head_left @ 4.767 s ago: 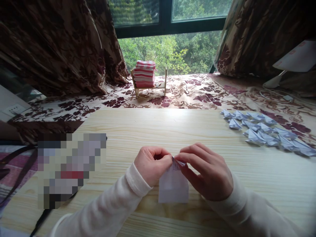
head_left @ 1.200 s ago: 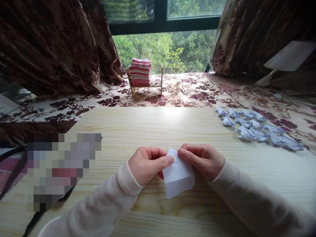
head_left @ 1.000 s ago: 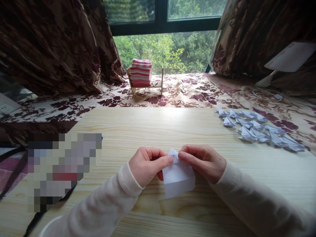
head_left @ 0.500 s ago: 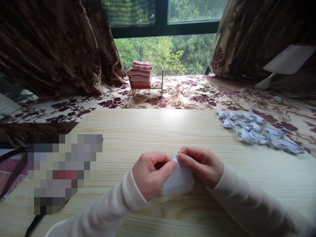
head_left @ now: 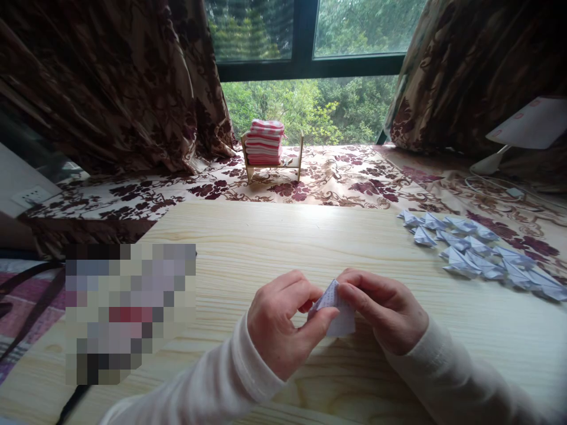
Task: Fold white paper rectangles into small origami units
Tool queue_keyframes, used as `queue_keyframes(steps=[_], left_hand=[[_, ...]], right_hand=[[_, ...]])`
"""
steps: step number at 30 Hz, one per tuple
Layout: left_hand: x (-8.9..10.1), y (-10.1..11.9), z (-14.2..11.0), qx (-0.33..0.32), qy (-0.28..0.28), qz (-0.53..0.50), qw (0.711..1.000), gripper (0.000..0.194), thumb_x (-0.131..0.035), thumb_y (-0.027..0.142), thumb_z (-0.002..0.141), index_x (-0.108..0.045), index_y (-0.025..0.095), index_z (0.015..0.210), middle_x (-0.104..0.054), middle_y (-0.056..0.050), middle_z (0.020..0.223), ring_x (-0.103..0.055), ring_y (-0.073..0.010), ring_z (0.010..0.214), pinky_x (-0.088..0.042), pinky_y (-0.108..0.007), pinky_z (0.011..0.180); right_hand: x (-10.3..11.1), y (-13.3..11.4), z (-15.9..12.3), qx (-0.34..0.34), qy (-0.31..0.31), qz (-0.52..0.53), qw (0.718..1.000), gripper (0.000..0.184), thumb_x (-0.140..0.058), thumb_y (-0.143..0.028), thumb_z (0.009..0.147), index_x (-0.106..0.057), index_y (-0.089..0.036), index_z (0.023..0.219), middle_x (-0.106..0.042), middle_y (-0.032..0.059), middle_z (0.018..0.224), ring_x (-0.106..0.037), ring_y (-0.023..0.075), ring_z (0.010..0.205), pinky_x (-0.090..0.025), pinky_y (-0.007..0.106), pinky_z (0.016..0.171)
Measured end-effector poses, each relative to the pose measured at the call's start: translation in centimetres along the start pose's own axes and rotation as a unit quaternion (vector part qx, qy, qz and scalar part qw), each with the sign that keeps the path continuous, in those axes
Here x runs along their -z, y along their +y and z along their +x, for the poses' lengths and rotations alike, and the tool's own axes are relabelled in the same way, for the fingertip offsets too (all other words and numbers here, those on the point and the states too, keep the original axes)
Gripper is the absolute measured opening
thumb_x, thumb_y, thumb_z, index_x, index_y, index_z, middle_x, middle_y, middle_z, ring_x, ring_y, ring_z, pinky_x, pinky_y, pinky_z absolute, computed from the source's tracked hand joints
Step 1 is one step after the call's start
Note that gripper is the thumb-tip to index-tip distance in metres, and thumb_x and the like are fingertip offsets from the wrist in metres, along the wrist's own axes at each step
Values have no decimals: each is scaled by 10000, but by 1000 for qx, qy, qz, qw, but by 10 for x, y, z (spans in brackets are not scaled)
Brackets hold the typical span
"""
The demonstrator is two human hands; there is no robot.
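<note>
Between my two hands, above the pale wooden table (head_left: pixel 230 254), is a small folded sheet of white paper (head_left: pixel 342 321) with a pointed top and faint printed marks. My left hand (head_left: pixel 286 321) pinches its left side, thumb in front and fingers partly behind it. The thumb and index finger of my right hand (head_left: pixel 383 304) grip the paper near its upper right edge. Parts of the paper are covered by my fingers. Several folded white paper shapes (head_left: pixel 469 245) lie in rows at the table's far right corner.
A blurred-out patch (head_left: pixel 133 313) covers something at the table's left, with a black strap beside it. Beyond the table, a small wooden stand (head_left: pixel 301 156) holds stacked red-and-white cloths (head_left: pixel 264 144) on a floral cover. A lamp (head_left: pixel 525 127) stands at the right.
The paper has been turned or folded so its point now shows at the top and less of the flat sheet hangs below. My left thumb has shifted across its front. The view has moved slightly.
</note>
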State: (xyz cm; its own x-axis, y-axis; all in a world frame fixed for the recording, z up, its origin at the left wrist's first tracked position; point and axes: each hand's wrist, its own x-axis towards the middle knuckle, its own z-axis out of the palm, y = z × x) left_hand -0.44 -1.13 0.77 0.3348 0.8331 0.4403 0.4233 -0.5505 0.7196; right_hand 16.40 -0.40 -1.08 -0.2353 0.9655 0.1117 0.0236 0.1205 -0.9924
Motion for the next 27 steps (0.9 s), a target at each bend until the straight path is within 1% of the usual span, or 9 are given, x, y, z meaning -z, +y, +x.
queue_keyframes(steps=[4, 8, 13, 20, 24, 27], left_hand=[[0, -2, 0, -13, -5, 17, 1000, 168, -532, 197, 802, -611, 126, 672, -472, -6, 581, -429, -116, 566, -344, -248, 544], [0, -3, 1, -18, -8, 24, 1000, 199, -505, 186, 825, -617, 114, 678, -472, -14, 580, -424, -118, 566, -337, -250, 543], [-1, -5, 0, -47, -10, 32, 998, 202, -502, 178, 836, -621, 101, 692, -490, -25, 593, -437, -116, 579, -337, -246, 550], [1, -5, -1, -38, -21, 39, 998, 224, -463, 191, 860, -602, 135, 693, -513, -22, 612, -458, -121, 601, -355, -247, 572], [0, -5, -2, -35, -41, 34, 998, 231, -440, 196, 871, -571, 149, 687, -508, -17, 625, -462, -123, 622, -357, -248, 587], [-3, -6, -4, -41, -53, 31, 997, 243, -429, 194, 870, -544, 154, 660, -481, -9, 614, -446, -120, 612, -343, -251, 576]], right_hand=[[1, 2, 0, -12, -21, -4, 1000, 272, -554, -380, 815, -601, -153, 671, -546, 14, 631, -458, 114, 593, -370, 239, 536], [4, 2, 1, -2, -42, -27, 999, 275, -546, -370, 821, -604, -153, 664, -522, 5, 613, -450, 107, 583, -374, 229, 531], [3, 3, 1, 9, -26, -25, 999, 287, -547, -378, 816, -600, -156, 641, -513, 3, 595, -438, 109, 574, -362, 235, 525], [4, 4, 0, 7, -44, -28, 999, 246, -565, -377, 802, -610, -160, 696, -544, 16, 649, -478, 122, 619, -390, 238, 548], [4, 3, 1, 7, -49, -25, 998, 246, -568, -377, 801, -611, -158, 698, -531, 13, 638, -464, 113, 604, -384, 236, 543], [4, 1, 2, 6, -55, -36, 998, 264, -576, -399, 786, -575, -156, 684, -515, 7, 617, -448, 104, 569, -369, 230, 509]])
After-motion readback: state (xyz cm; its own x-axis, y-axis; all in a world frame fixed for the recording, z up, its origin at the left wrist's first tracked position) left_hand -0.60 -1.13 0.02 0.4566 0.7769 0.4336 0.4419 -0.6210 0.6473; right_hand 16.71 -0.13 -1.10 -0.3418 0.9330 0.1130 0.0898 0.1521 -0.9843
